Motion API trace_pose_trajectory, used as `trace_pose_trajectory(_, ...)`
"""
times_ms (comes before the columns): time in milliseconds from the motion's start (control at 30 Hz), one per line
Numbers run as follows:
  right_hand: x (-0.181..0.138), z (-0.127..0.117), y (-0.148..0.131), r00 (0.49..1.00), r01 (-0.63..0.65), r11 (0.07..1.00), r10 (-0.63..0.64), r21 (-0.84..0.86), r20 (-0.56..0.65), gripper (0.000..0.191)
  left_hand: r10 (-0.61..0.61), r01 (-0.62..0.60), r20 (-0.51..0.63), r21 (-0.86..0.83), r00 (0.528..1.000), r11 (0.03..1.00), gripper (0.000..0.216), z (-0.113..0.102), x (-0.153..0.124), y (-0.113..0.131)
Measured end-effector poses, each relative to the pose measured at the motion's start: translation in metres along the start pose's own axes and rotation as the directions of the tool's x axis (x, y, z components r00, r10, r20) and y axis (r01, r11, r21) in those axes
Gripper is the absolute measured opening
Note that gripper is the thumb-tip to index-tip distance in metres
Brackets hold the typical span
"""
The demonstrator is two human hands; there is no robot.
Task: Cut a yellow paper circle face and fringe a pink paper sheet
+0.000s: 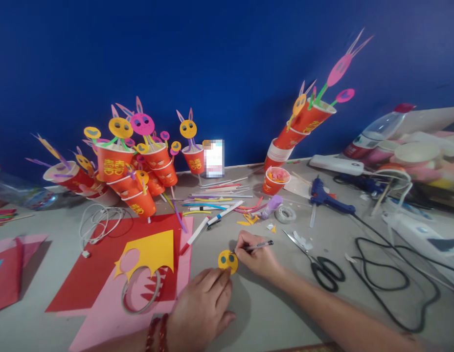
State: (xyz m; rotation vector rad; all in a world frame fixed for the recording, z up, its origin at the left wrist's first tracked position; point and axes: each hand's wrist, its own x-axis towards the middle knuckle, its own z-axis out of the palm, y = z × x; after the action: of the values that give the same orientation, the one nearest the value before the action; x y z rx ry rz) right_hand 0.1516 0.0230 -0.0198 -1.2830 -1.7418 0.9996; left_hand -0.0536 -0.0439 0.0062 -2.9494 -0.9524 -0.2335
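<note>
My right hand (pixel 257 254) is closed around a black pen (pixel 259 245), its tip at a small yellow paper disc (pixel 227 260) with blue eye spots that lies on the grey table. My left hand (pixel 203 308) rests on the table just below the disc, fingers curled, fingertips pressing the disc's lower edge. A red bead bracelet (pixel 157 334) is on that wrist.
Black-handled scissors (pixel 320 264) lie right of my hands, with a blue glue gun (pixel 328 198) and black cable (pixel 384 274) beyond. Red, pink and yellow paper sheets (pixel 146 254) with a tape ring (pixel 141 293) lie left. Decorated red cups (pixel 127 171) and loose straws (pixel 212 203) stand behind.
</note>
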Motion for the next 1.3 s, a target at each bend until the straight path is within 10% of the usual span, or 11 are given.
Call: trace_pose_trajectory(1300,-0.0012,-0.0011,-0.0019,0.999,0.004,1.0,-0.003,0.008,-0.043,0.014,0.0,0.0,0.007,0.015,1.0,1.0,0.051,0.0,-0.0001,-0.0003)
